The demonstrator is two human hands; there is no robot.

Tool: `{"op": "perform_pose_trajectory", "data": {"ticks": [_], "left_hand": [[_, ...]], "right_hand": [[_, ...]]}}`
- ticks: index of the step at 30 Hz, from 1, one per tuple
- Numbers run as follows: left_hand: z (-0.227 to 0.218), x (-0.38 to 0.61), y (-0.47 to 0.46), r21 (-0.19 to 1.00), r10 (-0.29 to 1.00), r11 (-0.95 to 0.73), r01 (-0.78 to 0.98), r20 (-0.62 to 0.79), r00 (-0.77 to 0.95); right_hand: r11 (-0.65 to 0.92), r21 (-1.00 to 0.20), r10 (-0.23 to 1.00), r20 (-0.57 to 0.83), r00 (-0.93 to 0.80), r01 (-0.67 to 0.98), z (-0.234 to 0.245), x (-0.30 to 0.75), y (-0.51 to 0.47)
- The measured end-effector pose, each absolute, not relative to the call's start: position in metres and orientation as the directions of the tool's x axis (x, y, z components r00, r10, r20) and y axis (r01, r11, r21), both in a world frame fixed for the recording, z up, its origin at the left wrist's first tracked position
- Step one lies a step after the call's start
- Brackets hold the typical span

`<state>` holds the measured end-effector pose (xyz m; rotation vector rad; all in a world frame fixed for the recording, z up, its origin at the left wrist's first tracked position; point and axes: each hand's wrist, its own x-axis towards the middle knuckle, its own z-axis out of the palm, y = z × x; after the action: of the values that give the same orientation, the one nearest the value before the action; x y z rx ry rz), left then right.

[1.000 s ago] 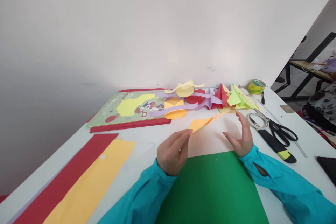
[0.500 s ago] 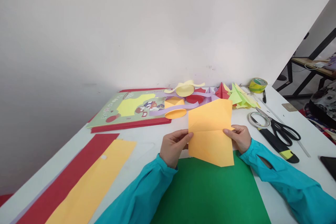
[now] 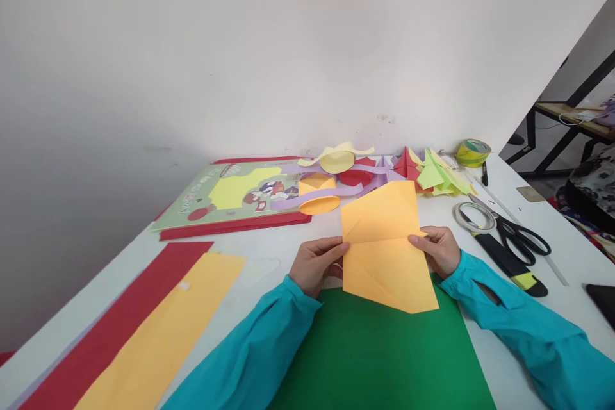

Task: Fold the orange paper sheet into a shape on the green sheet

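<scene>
A creased orange sheet of paper (image 3: 384,262) is held up between my two hands, its corners folded or cut at a slant and a crease running across its middle. My left hand (image 3: 317,264) pinches its left edge, thumb in front and fingers behind. At the right edge, by a small pointed flap, my right hand (image 3: 438,250) pinches it the same way. Below lies a large green sheet (image 3: 379,352) on the white table, and the orange paper's lower edge hangs over it.
Red paper (image 3: 120,307) and yellow-orange paper (image 3: 168,327) lie at left. Behind are a green picture pad (image 3: 192,218), curled paper pieces (image 3: 319,205) and folded paper shapes (image 3: 435,173). Scissors (image 3: 521,237), a utility knife (image 3: 504,262), clear tape (image 3: 475,216) and yellow-green tape (image 3: 473,152) rest at right.
The orange paper has tilted slightly, its lower right corner now coming further down and to the right. Both hands keep their pinch. The camera view has shifted a little.
</scene>
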<state>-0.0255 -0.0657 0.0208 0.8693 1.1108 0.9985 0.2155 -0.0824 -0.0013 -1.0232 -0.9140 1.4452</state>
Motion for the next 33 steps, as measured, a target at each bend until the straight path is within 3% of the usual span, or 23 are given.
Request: {"op": "perform_pose_trajectory", "data": {"ticks": [19,33], "left_hand": [[0.0185,-0.0269,-0.0681,0.933,0.94,0.324,-0.157,-0.299,0.164],[0.0211,-0.0327,-0.0666,0.865,0.909,0.386,-0.321,-0.296,0.294]], "right_hand": [[-0.142,-0.934,0.989,-0.145,-0.014,-0.329,0.0019,0.2152,-0.0822],[-0.167,-0.903,0.983,-0.185,0.006,-0.396,0.0078,0.2162,-0.0807]]}}
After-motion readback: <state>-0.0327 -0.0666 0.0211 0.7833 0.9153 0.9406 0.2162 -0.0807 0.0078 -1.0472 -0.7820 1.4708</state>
